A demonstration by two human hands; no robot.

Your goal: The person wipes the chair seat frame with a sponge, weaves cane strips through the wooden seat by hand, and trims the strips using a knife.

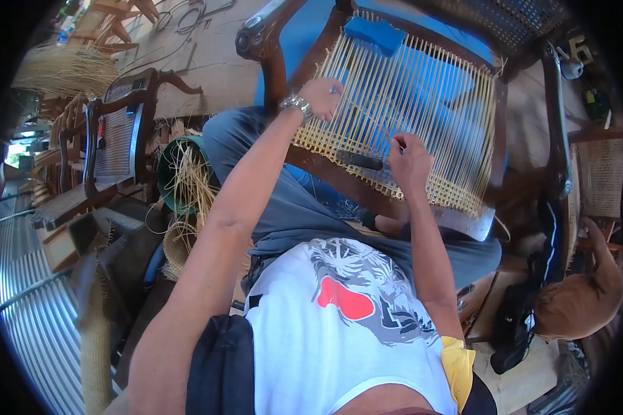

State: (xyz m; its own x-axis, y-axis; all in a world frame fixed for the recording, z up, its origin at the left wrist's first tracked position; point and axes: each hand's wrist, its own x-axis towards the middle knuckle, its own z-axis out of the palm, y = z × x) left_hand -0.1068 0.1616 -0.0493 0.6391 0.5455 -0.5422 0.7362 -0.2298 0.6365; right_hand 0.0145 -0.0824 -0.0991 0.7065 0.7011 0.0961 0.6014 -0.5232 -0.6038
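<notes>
A wooden chair frame (387,202) holds a seat of pale cane strands (422,90), with a tight lattice along the near edge and long parallel strands beyond. My left hand (320,98), with a metal watch on the wrist, is closed at the seat's left edge; what its curled fingers hold is hidden. My right hand (410,163) is pinched over the strands near the lattice, its grip too small to make out. Just left of it, a dark-handled tool (360,160) lies on the weave. Blue material (374,34) shows at the seat's far edge.
Another caned chair (121,135) stands on the left, near a green container (169,176) of loose cane. A bundle of fibres (66,69) is at the upper left. On the right, another person (580,304) is beside a caned panel (602,176).
</notes>
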